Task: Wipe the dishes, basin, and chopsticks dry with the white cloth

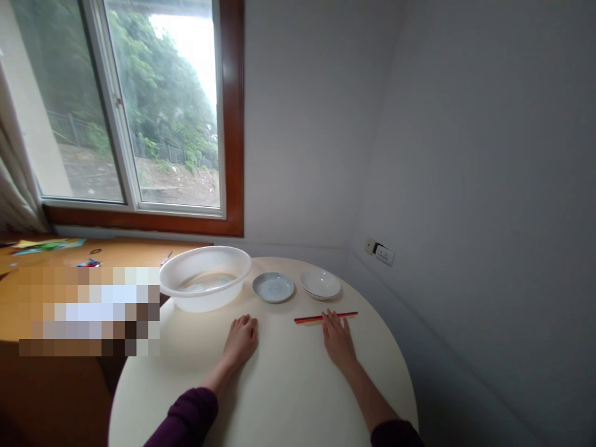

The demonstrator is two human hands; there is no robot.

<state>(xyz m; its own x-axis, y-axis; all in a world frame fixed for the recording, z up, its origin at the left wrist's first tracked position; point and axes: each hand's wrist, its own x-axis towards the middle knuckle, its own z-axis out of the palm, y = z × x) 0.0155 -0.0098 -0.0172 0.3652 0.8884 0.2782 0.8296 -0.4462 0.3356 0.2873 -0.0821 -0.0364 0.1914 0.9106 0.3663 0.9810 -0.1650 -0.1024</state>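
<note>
My left hand [241,338] rests palm down on the round cream table [279,397], fingers curled, holding nothing. It lies just in front of a white plastic basin [205,277] with some water in it. My right hand [338,338] lies flat on the table with its fingertips touching a pair of red chopsticks [326,318] that lie crosswise. Behind the chopsticks stand a small blue-grey dish [273,287] and a white shallow bowl [320,284].
A wooden desk [56,254] with papers and small items stands at the left under a window [130,105]. Grey walls meet in a corner behind the table. A wall socket [379,251] sits low on the right wall.
</note>
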